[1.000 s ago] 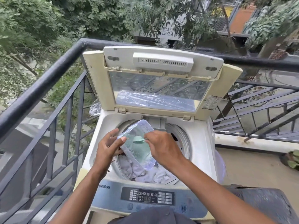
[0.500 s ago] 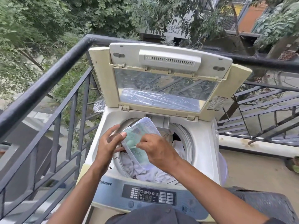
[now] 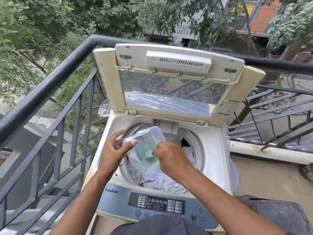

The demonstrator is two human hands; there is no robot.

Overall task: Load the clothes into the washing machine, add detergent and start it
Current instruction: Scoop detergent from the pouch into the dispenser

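A top-loading washing machine [image 3: 213,160] stands in front of me with its lid [image 3: 171,78] raised. Pale clothes [image 3: 160,182] lie in the drum. Over the drum I hold a clear plastic container [image 3: 147,150] with blue-green detergent powder in it, tilted. My left hand [image 3: 115,150] grips the container's left side, thumb on its rim. My right hand [image 3: 171,158] reaches into the container, its fingers pinched on a small green scoop [image 3: 149,154]. The control panel [image 3: 156,203] lies along the machine's near edge.
A black metal railing [image 3: 50,85] runs close along the left and behind the machine, with trees beyond. A clear plastic sheet [image 3: 104,109] hangs at the machine's back left. A dark woven surface [image 3: 274,212] sits at the lower right. Tiled balcony floor lies to the right.
My right hand has pushed the scoop down into the powder, and the container has tipped a little flatter. The view shifted slightly left.
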